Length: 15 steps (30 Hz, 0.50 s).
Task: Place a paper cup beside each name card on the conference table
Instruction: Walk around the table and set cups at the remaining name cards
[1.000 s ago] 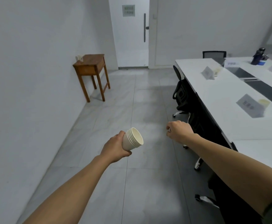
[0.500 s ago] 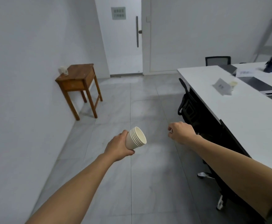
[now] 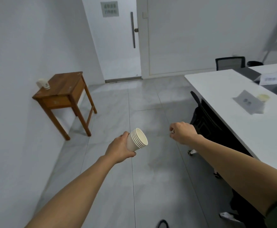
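Note:
My left hand (image 3: 120,151) grips a stack of several nested white paper cups (image 3: 137,139), tilted with the open mouths pointing right, held over the floor. My right hand (image 3: 182,134) is a closed fist with nothing in it, just left of the white conference table (image 3: 243,129). On that table a grey name card (image 3: 248,102) stands with a paper cup (image 3: 263,97) right behind it. A second name card (image 3: 270,79) lies farther back, blurred.
A small wooden side table (image 3: 63,96) stands against the left wall with a small white object (image 3: 43,83) on it. Black office chairs (image 3: 205,122) are tucked under the conference table; another chair (image 3: 230,63) is at its far end. A closed white door (image 3: 118,38) is ahead.
The view has swung left and moved forward: the conference table has slid to the right edge and the side table is nearer. Both hands keep the same pose, the left holding the cups.

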Available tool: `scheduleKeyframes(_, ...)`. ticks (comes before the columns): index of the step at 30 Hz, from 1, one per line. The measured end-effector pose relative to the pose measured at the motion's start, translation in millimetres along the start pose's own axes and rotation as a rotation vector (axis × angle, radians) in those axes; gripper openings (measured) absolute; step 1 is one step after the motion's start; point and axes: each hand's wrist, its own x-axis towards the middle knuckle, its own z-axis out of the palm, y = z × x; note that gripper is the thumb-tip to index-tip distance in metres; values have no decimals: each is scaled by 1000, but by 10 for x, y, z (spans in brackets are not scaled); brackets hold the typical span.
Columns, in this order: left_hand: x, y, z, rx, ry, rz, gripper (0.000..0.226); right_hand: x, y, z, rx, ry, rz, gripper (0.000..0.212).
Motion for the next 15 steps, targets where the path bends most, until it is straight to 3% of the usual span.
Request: scheduleKeyframes(15,3628,-739,-609,-18,-28,-47,68,3860,67,-405,16,-34,-16,31)
